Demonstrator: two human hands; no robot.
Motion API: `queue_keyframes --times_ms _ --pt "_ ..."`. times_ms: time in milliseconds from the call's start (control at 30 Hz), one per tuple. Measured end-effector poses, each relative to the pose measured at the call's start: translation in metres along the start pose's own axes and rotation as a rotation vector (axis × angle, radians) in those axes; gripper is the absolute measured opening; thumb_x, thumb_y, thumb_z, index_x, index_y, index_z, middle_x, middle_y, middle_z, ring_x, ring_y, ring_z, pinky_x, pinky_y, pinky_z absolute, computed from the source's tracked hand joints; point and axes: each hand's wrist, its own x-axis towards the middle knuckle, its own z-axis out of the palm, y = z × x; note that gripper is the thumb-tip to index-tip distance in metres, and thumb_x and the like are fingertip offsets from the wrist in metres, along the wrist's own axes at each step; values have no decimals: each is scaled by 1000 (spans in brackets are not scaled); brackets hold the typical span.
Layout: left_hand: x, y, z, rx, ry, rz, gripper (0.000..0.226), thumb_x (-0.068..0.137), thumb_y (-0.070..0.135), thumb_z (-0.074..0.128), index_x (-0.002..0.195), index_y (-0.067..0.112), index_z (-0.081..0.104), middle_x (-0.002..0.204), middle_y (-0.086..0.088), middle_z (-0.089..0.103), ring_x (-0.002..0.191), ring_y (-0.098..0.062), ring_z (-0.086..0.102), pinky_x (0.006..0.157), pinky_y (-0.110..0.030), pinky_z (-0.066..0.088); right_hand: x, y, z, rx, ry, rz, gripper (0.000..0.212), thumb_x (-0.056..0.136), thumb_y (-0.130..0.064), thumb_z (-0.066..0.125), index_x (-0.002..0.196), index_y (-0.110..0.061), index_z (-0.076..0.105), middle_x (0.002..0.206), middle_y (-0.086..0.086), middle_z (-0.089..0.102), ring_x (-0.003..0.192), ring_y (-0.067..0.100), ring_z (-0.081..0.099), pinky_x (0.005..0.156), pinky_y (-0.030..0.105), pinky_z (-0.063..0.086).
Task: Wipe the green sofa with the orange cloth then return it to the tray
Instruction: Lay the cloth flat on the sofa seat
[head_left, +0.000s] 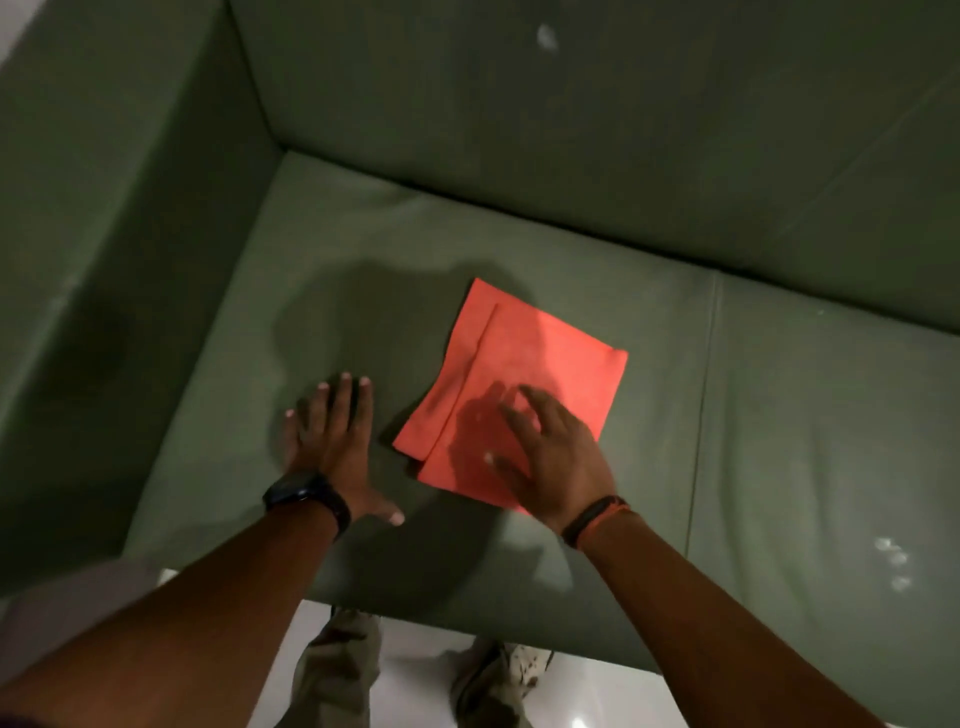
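Observation:
The orange cloth (524, 374) lies folded flat on the seat of the green sofa (322, 270), near the left cushion's middle. My right hand (550, 457) hovers over the cloth's near right corner with fingers spread, casting a shadow on it; whether it touches the cloth I cannot tell. Just left of the cloth, my left hand (332, 441) rests flat on the seat cushion, fingers apart and holding nothing. No tray is in view.
The sofa's left armrest (119, 234) rises at the left and the backrest (623, 119) stands behind. A seam (709, 395) splits the seat into two cushions. My legs and shoes (498, 680) stand on a pale floor at the sofa's front edge.

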Motion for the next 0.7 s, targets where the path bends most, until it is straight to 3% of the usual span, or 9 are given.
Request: queue_keyframes --times_ms 167,233,333,500,567,600,633,667,700 --pt "17 0 9 -57 -39 -64 173 10 76 72 125 24 -47 150 -4 -33 136 -29 -28 105 -68 1 37 -17 59 71 43 367 70 90 -58 42 147 -24 22 158 15 15 146 36 9 115 58 13" --pt "18 -1 11 -61 -34 -70 175 7 77 70 128 23 -44 149 -3 -34 135 -27 -30 104 -69 -1 34 -24 74 7 22 243 71 88 -61 37 148 -26 20 159 13 15 146 35 8 115 58 11" --pt "21 2 11 -47 -36 -88 177 5 78 70 132 21 -41 147 -3 -35 135 -28 -30 103 -70 -2 34 1 76 -63 10 -4 73 85 -67 36 148 -31 21 159 9 19 145 32 14 114 58 19" --pt "22 3 10 -40 -47 -87 178 6 76 71 134 19 -38 145 -2 -40 136 -30 -27 102 -71 0 50 8 71 -19 138 485 76 83 -69 31 148 -31 16 158 12 19 145 34 14 116 58 14" --pt "22 5 12 -41 -37 -92 168 22 74 74 132 19 -41 141 -2 -47 136 -31 -27 102 -71 -2 49 -11 77 -35 59 281 79 82 -69 34 149 -30 15 159 12 17 145 35 11 115 58 11" --pt "23 7 14 -36 -1 -107 156 40 68 74 130 19 -43 138 -3 -49 137 -31 -26 102 -60 -4 44 -11 81 -64 22 127 80 82 -70 36 149 -31 14 159 9 15 146 33 10 115 58 12" --pt "23 9 15 -21 22 -127 144 54 61 72 128 20 -46 138 -4 -49 137 -30 -26 102 -64 16 39 -6 82 -88 -8 15 81 81 -72 37 149 -34 13 160 6 14 146 31 9 115 57 14" --pt "23 9 14 -13 25 -142 143 56 59 71 126 21 -48 142 -4 -47 137 -30 -27 105 -73 0 35 2 80 -102 -15 -26 81 81 -73 37 149 -35 12 160 4 14 147 28 10 115 56 16" --pt "23 9 13 -16 3 -142 153 44 64 74 126 20 -48 145 -5 -42 136 -30 -29 104 -72 -3 31 8 79 -114 2 1 80 81 -74 36 148 -36 12 160 3 15 147 27 11 116 54 16"
